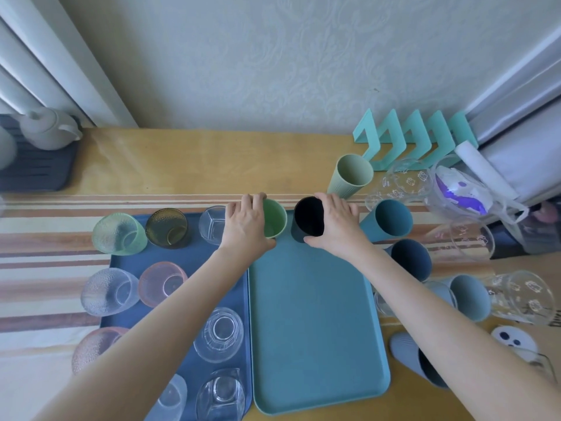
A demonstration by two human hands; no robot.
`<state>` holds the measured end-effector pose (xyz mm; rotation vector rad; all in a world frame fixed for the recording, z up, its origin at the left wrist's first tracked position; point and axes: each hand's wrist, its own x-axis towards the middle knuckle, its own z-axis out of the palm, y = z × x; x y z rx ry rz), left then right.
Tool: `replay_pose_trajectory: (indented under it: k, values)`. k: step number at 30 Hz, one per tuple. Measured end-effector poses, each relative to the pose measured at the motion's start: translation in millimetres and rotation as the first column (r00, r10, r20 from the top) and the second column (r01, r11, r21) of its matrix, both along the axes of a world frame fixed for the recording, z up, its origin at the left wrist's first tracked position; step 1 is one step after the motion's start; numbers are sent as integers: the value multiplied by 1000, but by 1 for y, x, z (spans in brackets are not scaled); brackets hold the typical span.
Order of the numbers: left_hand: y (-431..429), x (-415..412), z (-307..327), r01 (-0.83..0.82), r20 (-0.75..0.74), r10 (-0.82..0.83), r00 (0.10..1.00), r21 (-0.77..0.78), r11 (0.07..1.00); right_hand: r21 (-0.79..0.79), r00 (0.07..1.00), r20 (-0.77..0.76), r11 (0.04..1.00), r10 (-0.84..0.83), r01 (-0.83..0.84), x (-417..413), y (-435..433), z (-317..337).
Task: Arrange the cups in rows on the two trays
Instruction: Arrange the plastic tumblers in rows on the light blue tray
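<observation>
On the desk point(212, 159), glass cups point(166, 227) stand in rows on the dark blue tray point(188, 253) at the left. Next, the left grip point(247, 221) is curled round a green cup point(274, 221) at the teal tray's point(312, 329) far left corner, and the right grip point(335, 221) wraps a black cup point(308, 217) just beside it. Plastic cups point(391, 218) stand loose on the desk further right.

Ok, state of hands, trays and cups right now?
left hand: grips green cup at far edge of teal tray
right hand: grips black cup beside it
teal tray: otherwise bare
dark blue tray: holds glasses in rows
pale green cup: upright on table, off trays
</observation>
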<state>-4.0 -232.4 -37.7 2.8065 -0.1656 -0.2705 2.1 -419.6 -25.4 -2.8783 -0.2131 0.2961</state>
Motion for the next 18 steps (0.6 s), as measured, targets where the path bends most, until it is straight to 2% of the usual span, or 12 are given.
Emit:
replay_pose_trajectory:
  k: [4,6,9,12,16,18]
  values:
    - [1,-2,6,22,-10,-21,1000,46,999,25,999,-35,999,35,-34,0,-6,10]
    - [-3,3,15,-2,-13,1,1000,-22,1000,88,999,-49,996,1,3,7,-18,25]
    - [-17,25,33,-44,-8,43,999,-176,983,111,989,17,983,-147,145,23,-56,48]
    - [-42,54,45,50,58,-42,997,-147,988,112,940,52,937,-338,331,26,-94,61]
    - [-85,85,42,177,-22,-183,983,-178,968,120,858,-11,851,-513,511,-4,-108,45]
    - [-105,93,37,232,-48,-244,969,-183,955,138,816,81,817,-572,560,-17,-107,36]
